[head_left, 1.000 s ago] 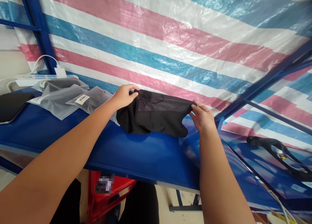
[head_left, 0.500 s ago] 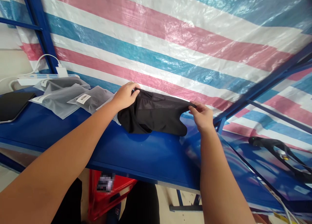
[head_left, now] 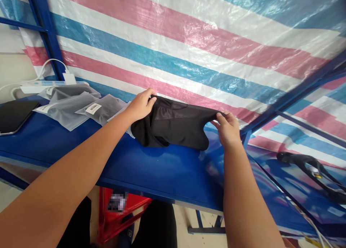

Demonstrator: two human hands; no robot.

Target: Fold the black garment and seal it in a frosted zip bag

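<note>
Blurred label on red crate (head_left: 119, 208)

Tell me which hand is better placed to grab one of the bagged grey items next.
Left, likely. The left hand grips the black garment right beside the bagged grey items; the right hand pinches its far end, away from them.

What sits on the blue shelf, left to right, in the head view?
Tablet → grey plastic bags → left hand → black garment → right hand → black scanner.
</note>
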